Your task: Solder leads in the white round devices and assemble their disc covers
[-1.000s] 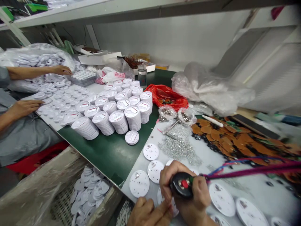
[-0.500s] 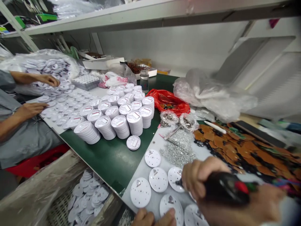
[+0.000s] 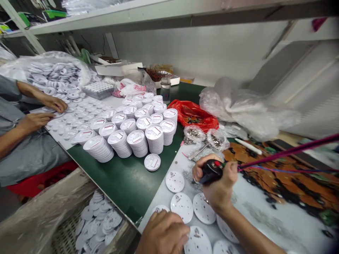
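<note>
In my right hand [image 3: 221, 188] is a black electric screwdriver [image 3: 211, 173] with a red button, gripped over the heap of small silvery screws [image 3: 187, 173]. Its bit is hidden from me. My left hand [image 3: 162, 233] is low over the pale board, fingers curled together, their tips by the rim of a white plastic disc [image 3: 197, 242]; what they pinch, if anything, is hidden. Around both hands lie several more white discs with small holes and a metal piece, such as one disc [image 3: 181, 207] between the hands and another [image 3: 204, 209] below the screwdriver.
Stacks of white round cases [image 3: 136, 141] stand on the green table [image 3: 127, 181]. A co-worker's hands [image 3: 51, 102] handle white parts at the left. A red bag [image 3: 193, 114], bags of metal parts [image 3: 217, 139] and orange-brown pieces [image 3: 280, 173] lie beyond. Purple and blue cords [image 3: 288, 152] stretch rightward.
My right hand has lifted the screwdriver up and away from a disc, to above the screws. My left hand has come further into view over the nearer discs. The co-worker's hands are closer together.
</note>
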`<state>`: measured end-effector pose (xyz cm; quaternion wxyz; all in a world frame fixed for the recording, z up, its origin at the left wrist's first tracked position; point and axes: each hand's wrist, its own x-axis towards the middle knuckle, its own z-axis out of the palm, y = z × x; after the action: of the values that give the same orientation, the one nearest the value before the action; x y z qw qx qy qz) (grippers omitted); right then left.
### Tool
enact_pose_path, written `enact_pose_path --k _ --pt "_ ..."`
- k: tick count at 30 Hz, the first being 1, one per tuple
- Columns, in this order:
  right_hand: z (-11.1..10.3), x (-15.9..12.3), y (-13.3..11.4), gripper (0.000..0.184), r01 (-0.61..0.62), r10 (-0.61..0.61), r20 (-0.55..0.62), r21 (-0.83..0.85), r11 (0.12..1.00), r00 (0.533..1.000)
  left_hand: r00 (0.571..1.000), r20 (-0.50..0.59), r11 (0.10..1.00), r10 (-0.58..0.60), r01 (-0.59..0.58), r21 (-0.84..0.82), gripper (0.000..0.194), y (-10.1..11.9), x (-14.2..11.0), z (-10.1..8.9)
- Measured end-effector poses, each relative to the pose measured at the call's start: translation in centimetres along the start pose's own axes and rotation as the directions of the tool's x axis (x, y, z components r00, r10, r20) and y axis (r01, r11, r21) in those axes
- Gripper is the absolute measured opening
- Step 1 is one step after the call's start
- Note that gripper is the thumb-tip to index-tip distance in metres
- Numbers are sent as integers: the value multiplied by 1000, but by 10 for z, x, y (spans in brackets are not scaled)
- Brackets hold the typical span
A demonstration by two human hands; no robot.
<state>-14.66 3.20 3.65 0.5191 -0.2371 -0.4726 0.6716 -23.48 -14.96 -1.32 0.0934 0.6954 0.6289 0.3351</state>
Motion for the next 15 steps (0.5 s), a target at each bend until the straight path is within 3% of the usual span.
enact_pose_path --k 4,8,11,15 --pt "9 -6 -25 64 4 -6 31 82 997 999 985 -43 982 -170 165 -93 21 -8 20 -8" --pt "18 -17 -47 67 2 -16 98 142 990 995 948 -109 941 -300 276 -196 31 -7 44 -1" --pt "21 -22 -55 68 -43 24 119 160 986 993 955 -144 950 -261 227 -214 19 -8 53 4" --pt "24 -27 -58 67 -107 89 102 182 978 991 983 -141 984 -119 97 -151 16 -15 49 -2"
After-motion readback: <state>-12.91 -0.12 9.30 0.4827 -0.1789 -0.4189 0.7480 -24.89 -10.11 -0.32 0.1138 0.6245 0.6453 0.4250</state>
